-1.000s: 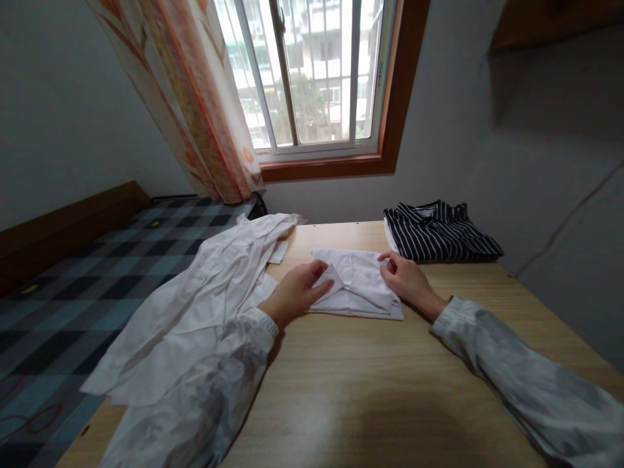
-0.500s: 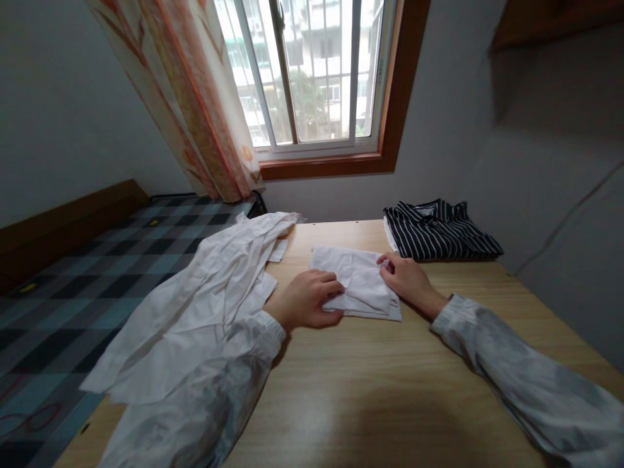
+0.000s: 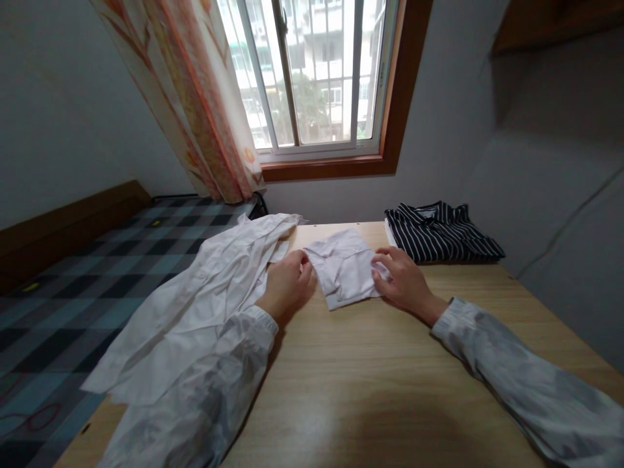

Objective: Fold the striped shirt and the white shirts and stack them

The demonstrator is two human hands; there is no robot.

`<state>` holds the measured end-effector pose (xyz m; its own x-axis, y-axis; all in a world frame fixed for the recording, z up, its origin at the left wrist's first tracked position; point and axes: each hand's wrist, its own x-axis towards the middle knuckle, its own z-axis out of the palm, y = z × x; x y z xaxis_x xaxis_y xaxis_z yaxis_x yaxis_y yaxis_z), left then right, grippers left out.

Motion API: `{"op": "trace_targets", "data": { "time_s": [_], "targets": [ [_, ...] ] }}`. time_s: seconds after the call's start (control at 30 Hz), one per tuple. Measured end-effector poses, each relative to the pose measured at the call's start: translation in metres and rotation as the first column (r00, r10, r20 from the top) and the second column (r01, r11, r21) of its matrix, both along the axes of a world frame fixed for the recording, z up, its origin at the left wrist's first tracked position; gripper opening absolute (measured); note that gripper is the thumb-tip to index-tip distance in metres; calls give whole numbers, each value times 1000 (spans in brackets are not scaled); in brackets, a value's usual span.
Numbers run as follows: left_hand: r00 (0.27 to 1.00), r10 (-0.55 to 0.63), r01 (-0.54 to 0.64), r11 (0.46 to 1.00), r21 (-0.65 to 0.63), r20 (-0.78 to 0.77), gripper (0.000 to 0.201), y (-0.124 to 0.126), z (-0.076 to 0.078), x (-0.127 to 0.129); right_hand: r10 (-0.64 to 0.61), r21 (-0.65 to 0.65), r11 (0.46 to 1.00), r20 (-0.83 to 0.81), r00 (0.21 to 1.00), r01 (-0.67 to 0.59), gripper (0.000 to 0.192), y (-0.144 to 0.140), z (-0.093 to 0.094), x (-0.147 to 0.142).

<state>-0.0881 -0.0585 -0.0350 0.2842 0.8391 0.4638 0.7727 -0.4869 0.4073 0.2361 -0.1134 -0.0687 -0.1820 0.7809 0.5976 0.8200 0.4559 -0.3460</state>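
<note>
A small folded white shirt (image 3: 344, 268) lies on the wooden table (image 3: 380, 383), collar side up and turned at an angle. My left hand (image 3: 287, 284) grips its left edge with curled fingers. At the right edge my right hand (image 3: 402, 281) pinches the cloth with its fingertips. Both of my arms wear pale long sleeves.
An unfolded white shirt (image 3: 195, 305) sprawls over the table's left side and hangs off the edge. A folded black-and-white striped shirt (image 3: 439, 232) sits at the back right by the wall. A bed with a checked cover (image 3: 73, 286) lies left, below a window and curtain.
The folded white shirt has been folded smaller and rotated, now sitting farther back. My left hand moved from the shirt's front to its left edge; my right hand stays at the right edge.
</note>
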Motion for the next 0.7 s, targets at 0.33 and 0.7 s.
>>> {"op": "trace_targets", "data": {
  "time_s": [0.33, 0.7],
  "targets": [
    [999, 50, -50, 999, -17, -7, 40, 7, -7, 1, 260, -217, 936, -100, 960, -276, 34, -7, 0, -2],
    [979, -125, 106, 987, -122, -162, 32, -3, 4, 5, 6, 56, 998, -19, 1000, -5, 31, 5, -9, -1]
  ]
}}
